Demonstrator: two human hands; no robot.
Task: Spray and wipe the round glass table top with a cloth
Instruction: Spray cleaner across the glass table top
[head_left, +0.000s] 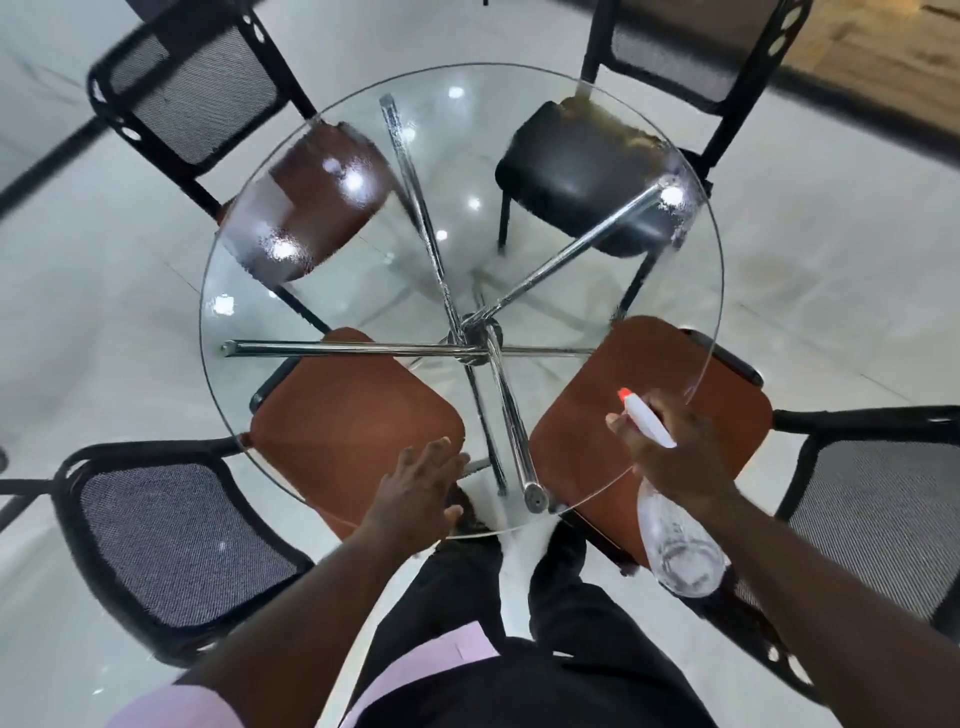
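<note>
The round glass table top (519, 130) fills the middle of the head view, with chrome legs (363, 349) crossing beneath it. Wet spray film shows on its far left part (260, 228) and near its right rim. My right hand (675, 457) grips a clear spray bottle (680, 551) over the near right edge; its white head with a red nozzle (624, 394) points toward the glass. My left hand (415, 493) lies flat with straight fingers on the near edge of the glass. No cloth is in view.
Four chairs ring the table: a brown seat (353, 410) near left, a brown seat (597, 415) near right, a brown one (322, 202) far left and a black one (566, 166) far right. Black mesh chair backs (166, 540) stand close on both sides. The floor is glossy white tile.
</note>
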